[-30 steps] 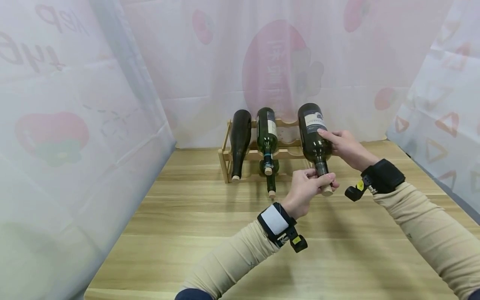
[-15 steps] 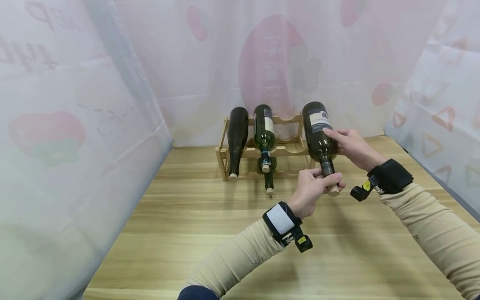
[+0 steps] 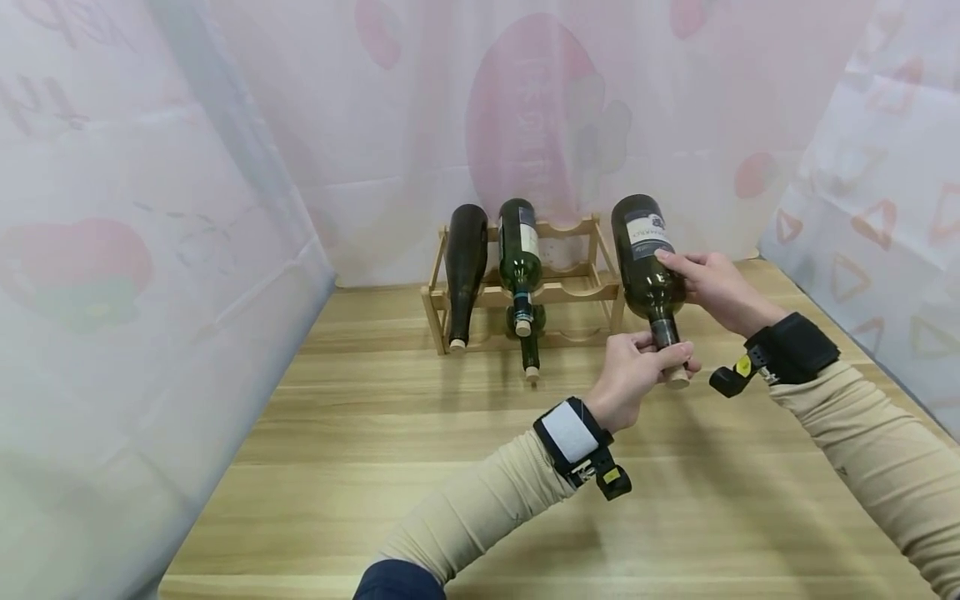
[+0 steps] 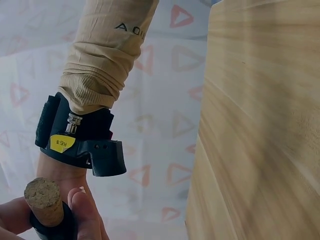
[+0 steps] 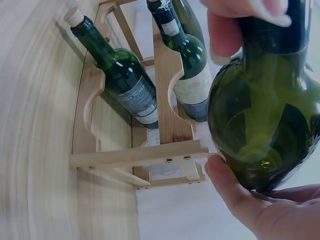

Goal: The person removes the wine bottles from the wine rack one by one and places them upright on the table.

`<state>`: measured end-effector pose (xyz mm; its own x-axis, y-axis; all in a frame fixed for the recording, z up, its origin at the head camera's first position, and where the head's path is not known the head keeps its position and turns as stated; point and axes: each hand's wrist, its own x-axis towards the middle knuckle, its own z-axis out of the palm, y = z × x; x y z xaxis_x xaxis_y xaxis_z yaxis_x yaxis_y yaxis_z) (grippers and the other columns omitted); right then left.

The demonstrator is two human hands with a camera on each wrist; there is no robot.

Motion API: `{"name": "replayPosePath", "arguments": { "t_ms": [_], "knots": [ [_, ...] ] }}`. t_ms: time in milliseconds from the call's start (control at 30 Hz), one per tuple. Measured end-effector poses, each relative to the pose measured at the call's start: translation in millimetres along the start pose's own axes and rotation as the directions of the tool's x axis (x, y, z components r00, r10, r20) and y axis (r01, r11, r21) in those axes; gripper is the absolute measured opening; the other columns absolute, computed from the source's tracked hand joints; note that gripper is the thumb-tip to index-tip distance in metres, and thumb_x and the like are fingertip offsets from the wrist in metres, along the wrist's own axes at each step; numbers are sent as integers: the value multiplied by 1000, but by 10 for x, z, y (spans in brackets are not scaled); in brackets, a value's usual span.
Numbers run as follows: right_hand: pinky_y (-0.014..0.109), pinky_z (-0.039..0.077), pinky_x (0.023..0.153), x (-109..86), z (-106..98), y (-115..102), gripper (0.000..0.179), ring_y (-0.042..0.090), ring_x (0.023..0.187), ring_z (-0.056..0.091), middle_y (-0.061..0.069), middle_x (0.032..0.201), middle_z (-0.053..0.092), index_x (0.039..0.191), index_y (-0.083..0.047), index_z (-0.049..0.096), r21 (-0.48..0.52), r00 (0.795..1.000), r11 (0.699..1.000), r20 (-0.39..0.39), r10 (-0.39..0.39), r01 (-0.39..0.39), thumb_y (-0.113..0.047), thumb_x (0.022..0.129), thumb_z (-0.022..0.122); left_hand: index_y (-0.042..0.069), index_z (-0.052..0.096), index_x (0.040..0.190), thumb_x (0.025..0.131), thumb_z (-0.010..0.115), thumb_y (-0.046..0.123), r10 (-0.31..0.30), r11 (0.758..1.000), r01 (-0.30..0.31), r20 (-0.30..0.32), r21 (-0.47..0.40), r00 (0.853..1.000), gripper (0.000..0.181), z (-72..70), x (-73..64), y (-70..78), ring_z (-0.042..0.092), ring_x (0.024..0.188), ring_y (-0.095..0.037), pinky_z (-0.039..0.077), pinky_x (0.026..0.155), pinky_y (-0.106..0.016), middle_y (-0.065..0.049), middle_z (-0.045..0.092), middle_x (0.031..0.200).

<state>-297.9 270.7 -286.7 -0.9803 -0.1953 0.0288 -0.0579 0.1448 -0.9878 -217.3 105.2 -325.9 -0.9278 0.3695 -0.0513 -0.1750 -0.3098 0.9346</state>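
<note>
A dark green bottle [image 3: 647,271] held up next to a wooden rack [image 3: 553,294]

The left hand [image 3: 630,373] wraps its thumb and fingers around the bottle's thin neck. The right hand [image 3: 720,287] holds the fat part, with its thumb on the front, by the label [image 3: 647,236]. Its other fingers are mostly hidden behind the glass in the head view. So the bottle is between the two hands, tipped so its cork [image 3: 677,379] points down and toward the person. In the left wrist view, the bottom edge cuts off the left hand. The words on the label are too small to read.

The bottle is over the back part of the table [image 3: 337,467], between the rack's right end and the table's back right corner. I can't tell if it touches the rack.

The rack stands near the table's back edge and has two levels. On top, a black bottle [image 3: 465,267] lies at the left end and a green bottle [image 3: 519,250] lies in the middle. A lower bottle [image 3: 530,354] lies right under the green bottle, and most of it is hidden. All three have corks. The glass is too dark to tell if there is any drink inside.
</note>
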Motion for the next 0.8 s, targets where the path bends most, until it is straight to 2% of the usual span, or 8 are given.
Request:
{"name": "replayPosePath", "arguments": {
  "t_ms": [233,567,800],
  "knots": [
    [18,54,74,-4,-48,1,23,3,78,66,-8,84,68,97,-13,63,-11,999,1000,-54,1,-1,-34,98,55,2,69,88,87,70,6,-2,1000,2,-1,-2,1000,4,56,22,-10,67,67,-11,52,64,-19,-36,66,99],
    [17,53,75,-15,-109,-14,23,2,78,64,-9,84,68,98,-13,63,-28,997,1000,-77,10,-12,-35,96,58,1,68,88,87,69,4,-17,999,16,0,-41,1000,4,125,75,-47,67,68,-13,55,62,-20,-35,66,100],
    [17,53,76,-66,-151,61,23,2,79,65,-10,83,67,98,-14,63,-40,996,999,-80,31,-34,-36,96,57,0,67,88,86,70,3,-43,997,42,-25,-65,999,4,187,72,-130,73,81,-30,57,63,-24,-35,67,98]
  ]
}}
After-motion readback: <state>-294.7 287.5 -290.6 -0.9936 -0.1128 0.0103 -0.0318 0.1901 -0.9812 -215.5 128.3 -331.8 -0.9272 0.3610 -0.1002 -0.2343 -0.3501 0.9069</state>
